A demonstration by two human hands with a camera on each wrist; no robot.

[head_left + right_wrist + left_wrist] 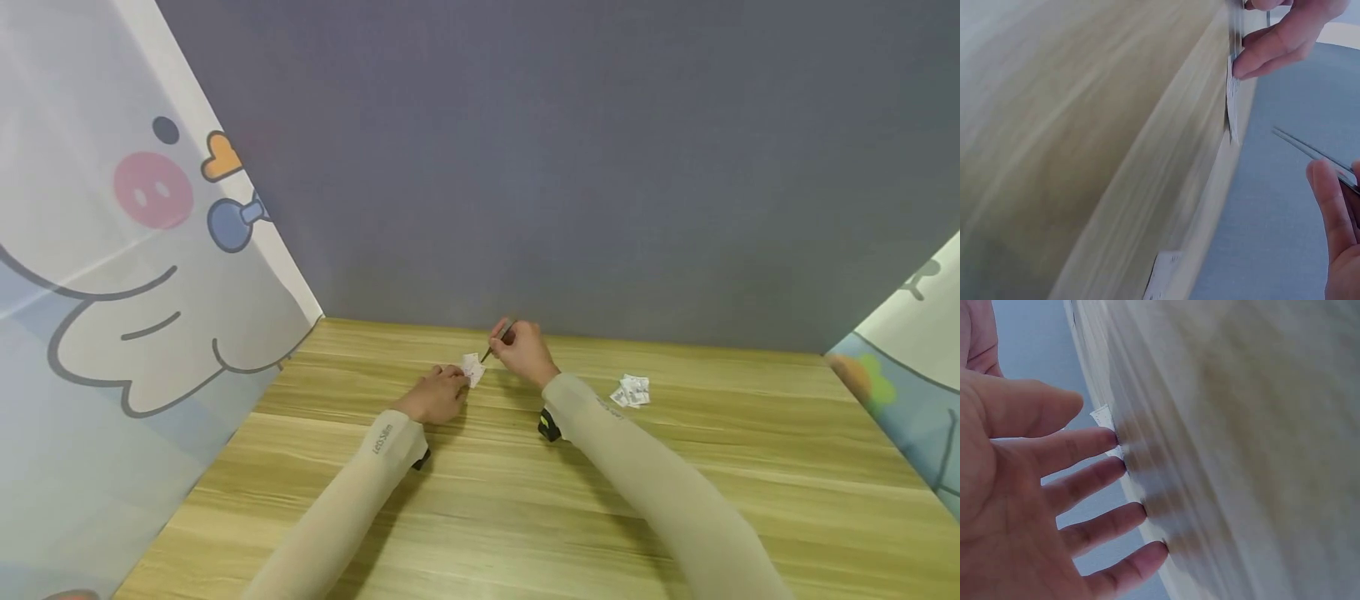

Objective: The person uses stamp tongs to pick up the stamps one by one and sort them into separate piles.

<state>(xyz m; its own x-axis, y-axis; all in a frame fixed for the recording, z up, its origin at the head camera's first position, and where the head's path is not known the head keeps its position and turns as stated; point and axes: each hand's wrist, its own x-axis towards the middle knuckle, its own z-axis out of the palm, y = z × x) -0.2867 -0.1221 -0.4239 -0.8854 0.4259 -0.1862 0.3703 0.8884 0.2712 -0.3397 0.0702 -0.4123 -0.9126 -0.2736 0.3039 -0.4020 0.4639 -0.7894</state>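
My right hand [522,352] pinches a pair of dark metal tweezers [1304,147], whose two thin tips stand slightly apart with nothing between them. In the head view the tweezers point down toward a small pile of white printed paper pieces [472,369] on the table. My left hand [437,394] rests beside that pile, its fingertips at the near edge of the papers. Seen from the left wrist, the fingers [1075,450] are spread and nearly straight, touching the tabletop, and the index fingertip lies against the paper.
A second pile of white printed paper pieces [632,391] lies to the right of my right hand on the wooden table [480,517]. A grey panel [570,167] rises along the table's back edge. Cartoon-printed sheets [112,275] stand at both sides.
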